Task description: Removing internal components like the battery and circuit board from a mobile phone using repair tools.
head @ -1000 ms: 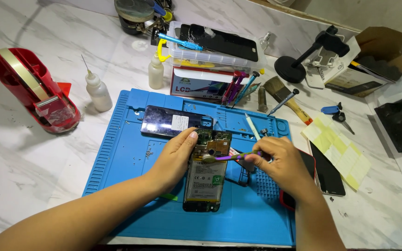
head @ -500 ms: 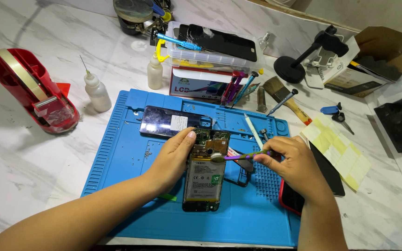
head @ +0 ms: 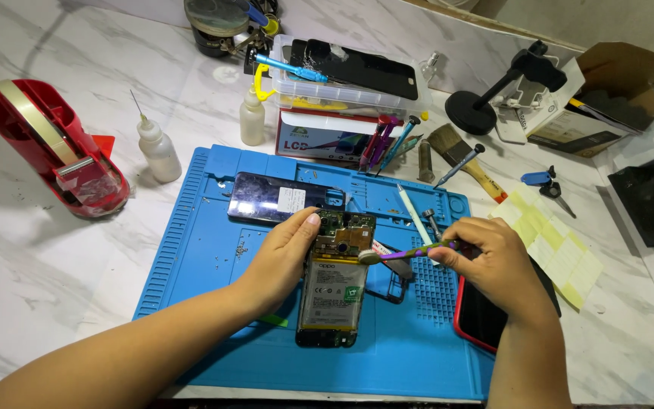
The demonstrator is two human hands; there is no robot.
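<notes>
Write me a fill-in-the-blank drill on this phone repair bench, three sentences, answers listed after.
1. The opened phone with its exposed battery and green circuit board lies on a silicone work mat coloured ____.
2. The purple and green toothbrush is held in the person's ____ hand.
3. The left hand steadies the phone; far left on the marble table stands a tape dispenser coloured ____.

Missing words: blue; right; red
</notes>
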